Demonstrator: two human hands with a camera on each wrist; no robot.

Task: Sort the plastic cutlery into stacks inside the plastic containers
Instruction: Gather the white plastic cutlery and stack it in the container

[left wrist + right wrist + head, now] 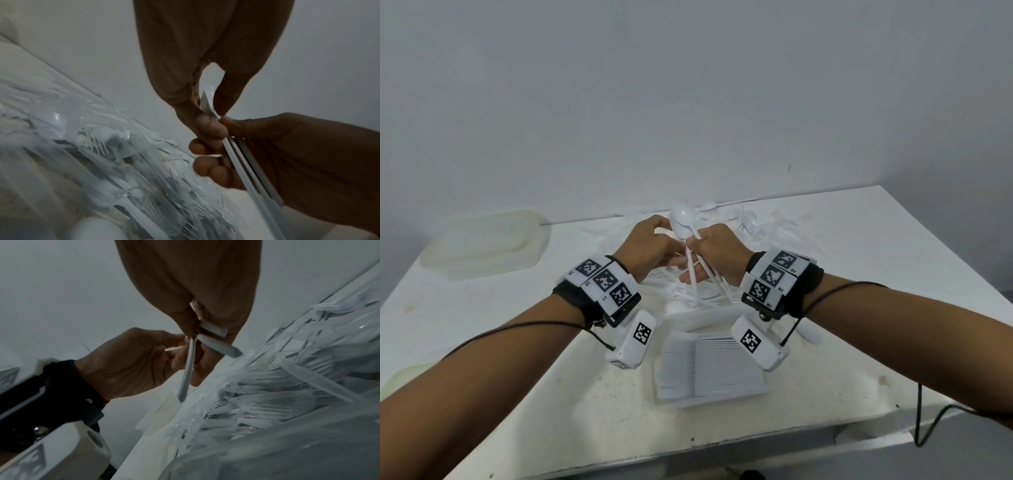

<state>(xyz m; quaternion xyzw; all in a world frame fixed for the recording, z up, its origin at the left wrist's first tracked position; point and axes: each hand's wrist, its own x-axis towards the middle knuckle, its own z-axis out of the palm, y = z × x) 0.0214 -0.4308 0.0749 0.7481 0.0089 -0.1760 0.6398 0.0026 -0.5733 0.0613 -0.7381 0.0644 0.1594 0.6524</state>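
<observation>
Both hands meet above a loose pile of clear and white plastic cutlery. My right hand grips a bundle of white spoons by their handles, bowls pointing up. My left hand pinches the same bundle just under the bowls. In the left wrist view its thumb and finger close on a spoon, while the right hand holds the handles. In the right wrist view the handles splay out below my right hand's fingers. A clear container near me holds a neat stack of cutlery.
A translucent lid lies at the table's far left, and another at the near left edge. The cutlery pile spreads between the hands and the wall. One white spoon lies right of the container. Cables trail from both wrists.
</observation>
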